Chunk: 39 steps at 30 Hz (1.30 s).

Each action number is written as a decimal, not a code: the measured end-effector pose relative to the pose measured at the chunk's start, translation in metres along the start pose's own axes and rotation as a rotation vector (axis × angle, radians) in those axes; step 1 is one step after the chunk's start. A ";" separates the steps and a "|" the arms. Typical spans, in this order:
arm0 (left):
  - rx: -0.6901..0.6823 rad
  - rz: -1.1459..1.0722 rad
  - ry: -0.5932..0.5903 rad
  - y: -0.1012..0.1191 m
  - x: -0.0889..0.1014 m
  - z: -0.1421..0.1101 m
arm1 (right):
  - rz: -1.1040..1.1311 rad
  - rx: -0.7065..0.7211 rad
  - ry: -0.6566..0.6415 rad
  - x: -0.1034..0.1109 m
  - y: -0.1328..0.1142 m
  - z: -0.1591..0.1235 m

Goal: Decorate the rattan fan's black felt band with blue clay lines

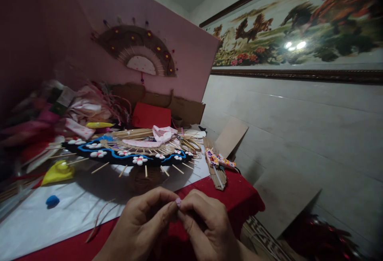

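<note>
Between the fingertips of my left hand [146, 219] and my right hand [208, 221] is a small lilac lump of clay [178, 202]. Both hands are closed in a pinch on it, just above the near table edge. Beyond them lies a black fan-shaped piece [119, 158] with white flowers, wavy blue lines and bare sticks jutting out along its near edge. To the left, a blue lump of clay [52, 201] rests on the white sheet [30, 233], not far from a yellow packet [60, 173].
A hot glue gun [217, 159] with a flowered cover lies on corrugated cardboard [218, 178] at the right. Scissors [190, 144] lie behind the black fan. Pink bags and cloth [89, 103] heap up at the back left. A finished-looking fan [137, 50] hangs on the pink board.
</note>
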<state>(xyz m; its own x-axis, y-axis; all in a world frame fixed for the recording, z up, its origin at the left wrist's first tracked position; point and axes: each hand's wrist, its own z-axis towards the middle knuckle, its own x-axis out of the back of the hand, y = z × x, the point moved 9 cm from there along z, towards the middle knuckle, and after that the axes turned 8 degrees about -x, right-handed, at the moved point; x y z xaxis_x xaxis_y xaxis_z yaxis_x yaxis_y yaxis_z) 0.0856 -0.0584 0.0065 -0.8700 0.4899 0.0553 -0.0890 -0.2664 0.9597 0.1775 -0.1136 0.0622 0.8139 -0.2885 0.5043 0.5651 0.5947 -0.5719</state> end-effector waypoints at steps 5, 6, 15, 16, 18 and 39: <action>0.001 -0.016 0.044 -0.001 0.002 0.000 | -0.138 0.081 -0.021 -0.005 -0.005 -0.002; 0.011 -0.009 0.057 -0.002 0.003 0.000 | -0.188 0.112 -0.027 -0.006 -0.007 -0.003; 0.114 -0.113 -0.018 -0.014 -0.006 -0.001 | -0.303 0.127 -0.039 0.002 -0.006 0.000; 0.120 -0.127 -0.029 -0.014 -0.008 -0.001 | -0.279 0.104 -0.039 0.004 -0.005 0.001; 0.132 -0.152 -0.046 -0.014 -0.011 -0.003 | -0.230 0.062 -0.050 0.006 -0.003 0.003; 0.256 -0.503 0.005 -0.023 -0.010 0.002 | -0.353 0.447 -0.115 -0.003 -0.041 0.015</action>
<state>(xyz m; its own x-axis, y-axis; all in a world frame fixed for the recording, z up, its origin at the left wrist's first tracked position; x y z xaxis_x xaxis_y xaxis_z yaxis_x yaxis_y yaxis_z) 0.0974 -0.0553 -0.0152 -0.7535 0.5002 -0.4266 -0.3732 0.2088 0.9039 0.1497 -0.1260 0.0933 0.5528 -0.4585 0.6958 0.6671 0.7439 -0.0399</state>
